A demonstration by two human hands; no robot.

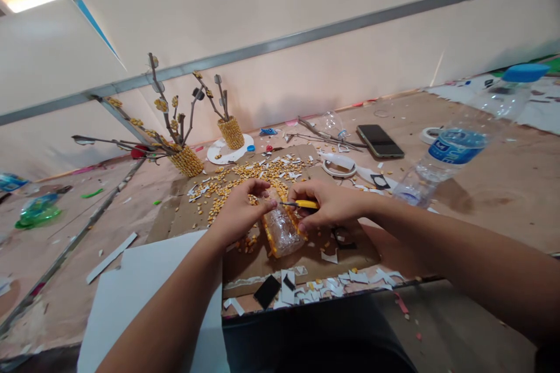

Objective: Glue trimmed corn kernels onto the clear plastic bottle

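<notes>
A clear plastic bottle piece with yellow corn kernels along its sides lies tilted on a cardboard sheet. My left hand grips its far end, thumb and fingers closed on the rim. In my right hand is a yellow-handled tool with a thin pointed blade directed left at the bottle piece; whether it is scissors or a knife I cannot tell. The right fingertips also rest against the bottle piece's side. Loose corn kernels are spread on the cardboard behind and beside both hands.
Two kernel-covered pots with twigs stand back left. On the right are a phone, a tape roll and a tilted-looking water bottle. White paper scraps line the front edge; white board lies left.
</notes>
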